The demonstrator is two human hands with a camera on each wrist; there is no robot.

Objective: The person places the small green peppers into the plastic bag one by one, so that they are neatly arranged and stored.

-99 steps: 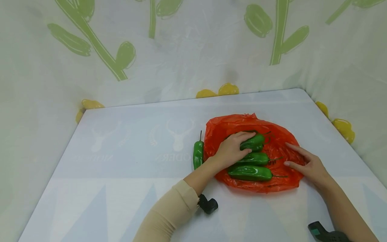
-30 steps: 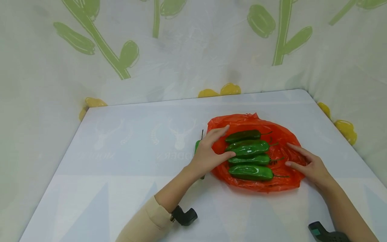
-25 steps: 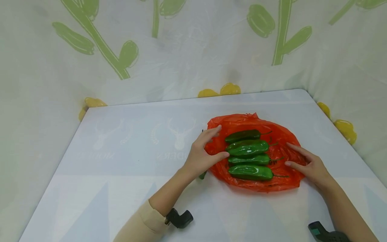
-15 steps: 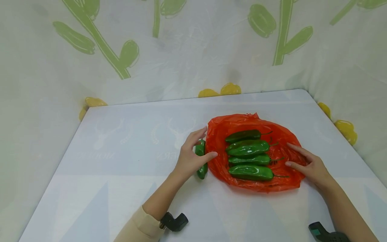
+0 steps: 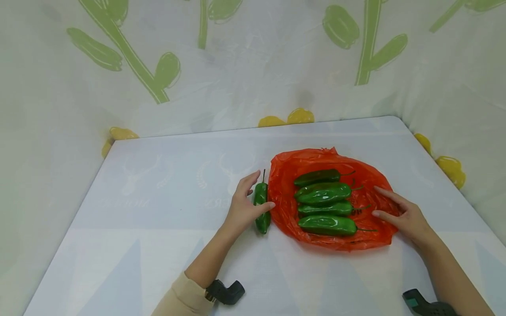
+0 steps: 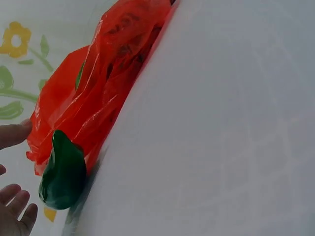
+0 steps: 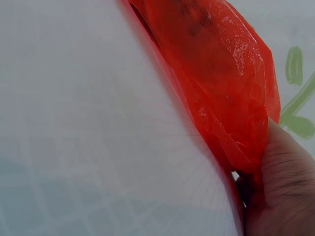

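A lone green chili pepper [image 5: 261,195] lies on the table beside the left edge of a red plastic bag [image 5: 284,224], stem pointing away. My left hand [image 5: 241,210] is around it, thumb to the right and fingers to the left. In the left wrist view, the fingers [image 6: 17,201] and thumb stand apart from the pepper [image 6: 63,172]. Several more green chili peppers [image 5: 324,193] lie side by side in the opened bag, stems to the right. My right hand [image 5: 409,219] holds the bag's right rim. In the right wrist view, the thumb lies over the red plastic [image 7: 226,88], with the other fingers mostly hidden.
The white table [image 5: 166,250] has pale printed patterns and reaches back to a curtain [image 5: 253,74] with green plant prints. Black wrist devices [image 5: 227,292] sit on both wrists.
My left hand has let go of a pepper inside the bag and moved left, out of the bag, to the lone pepper. My right hand has stayed at the bag's right rim.
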